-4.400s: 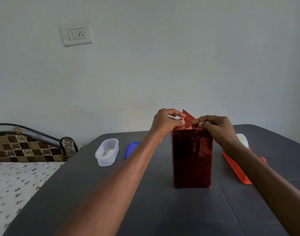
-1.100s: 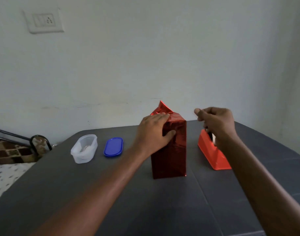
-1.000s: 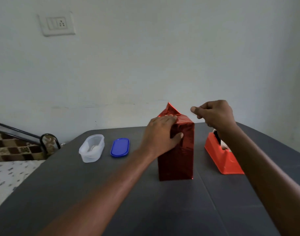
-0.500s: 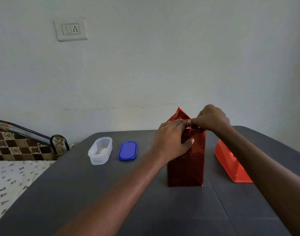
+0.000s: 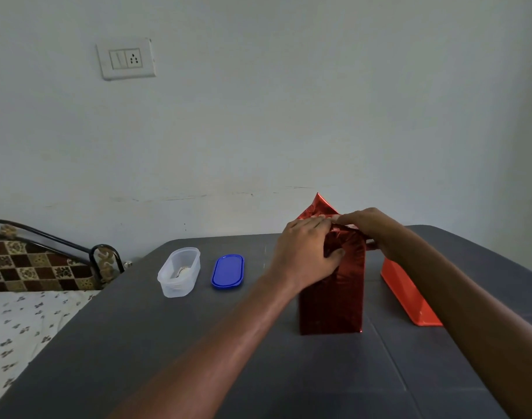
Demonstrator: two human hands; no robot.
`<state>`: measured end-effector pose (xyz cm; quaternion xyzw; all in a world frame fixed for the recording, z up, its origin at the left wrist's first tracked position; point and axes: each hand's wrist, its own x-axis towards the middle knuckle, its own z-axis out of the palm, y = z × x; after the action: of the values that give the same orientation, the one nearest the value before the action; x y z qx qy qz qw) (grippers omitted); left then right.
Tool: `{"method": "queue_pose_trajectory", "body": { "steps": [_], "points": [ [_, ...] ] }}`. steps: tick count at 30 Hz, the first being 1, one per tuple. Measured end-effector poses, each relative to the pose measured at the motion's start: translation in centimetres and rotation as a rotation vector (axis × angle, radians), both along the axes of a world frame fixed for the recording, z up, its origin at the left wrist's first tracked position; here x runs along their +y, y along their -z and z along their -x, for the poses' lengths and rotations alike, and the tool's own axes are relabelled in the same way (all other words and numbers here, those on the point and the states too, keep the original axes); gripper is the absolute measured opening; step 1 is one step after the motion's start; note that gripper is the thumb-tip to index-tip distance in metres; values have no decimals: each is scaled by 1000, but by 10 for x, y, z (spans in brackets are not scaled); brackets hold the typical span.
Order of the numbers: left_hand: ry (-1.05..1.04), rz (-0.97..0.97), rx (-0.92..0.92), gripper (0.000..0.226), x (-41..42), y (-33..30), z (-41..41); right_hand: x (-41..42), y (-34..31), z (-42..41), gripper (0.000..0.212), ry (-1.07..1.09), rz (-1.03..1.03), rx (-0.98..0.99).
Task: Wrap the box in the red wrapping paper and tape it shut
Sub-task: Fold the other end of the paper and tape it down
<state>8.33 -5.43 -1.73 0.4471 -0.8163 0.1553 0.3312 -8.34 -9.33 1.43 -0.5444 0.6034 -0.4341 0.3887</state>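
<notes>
Closing the top end of the wrap. The box (image 5: 331, 285), already sheathed in red wrapping paper (image 5: 319, 207), stands upright on the tabletop (image 5: 258, 373) directly under both hands. The left hand (image 5: 304, 255) grips its upper left corner, fingers laid over the folded top and thumb pressed against the near face. The right hand (image 5: 369, 225) lies across the top from the right, fingertips meeting those of the left hand; whether it pinches a strip of tape cannot be told. One triangular flap of paper stands up unfolded behind the hands. The orange tape dispenser (image 5: 406, 294) sits just right of the box, below the right forearm. Well to the left of the left hand lie a clear plastic container (image 5: 178, 272) and its blue lid (image 5: 227, 271).

Judged step: fixing the folded top flaps. The next move likely calls for holding the folds flat while the raised flap is creased down over them and taped.
</notes>
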Motion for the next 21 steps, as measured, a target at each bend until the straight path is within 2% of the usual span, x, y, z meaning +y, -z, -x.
{"method": "queue_pose_trajectory", "body": {
  "steps": [3,8,12,14,21],
  "points": [
    [5,-15,17,63,2,-1,1,-3,2,-3,31,14,-25,6],
    [-11,-41,-13,67,4,-5,2,-3,2,1,21,-1,-33,17],
    [-21,-59,-30,70,3,-4,-1,0,6,13,20,-146,-35,-130],
    [-26,-58,-36,71,2,-3,-2,3,10,18,21,-235,-24,-130],
    [-29,-55,-51,70,2,-3,2,4,15,30,19,-287,-4,-251]
  ]
}}
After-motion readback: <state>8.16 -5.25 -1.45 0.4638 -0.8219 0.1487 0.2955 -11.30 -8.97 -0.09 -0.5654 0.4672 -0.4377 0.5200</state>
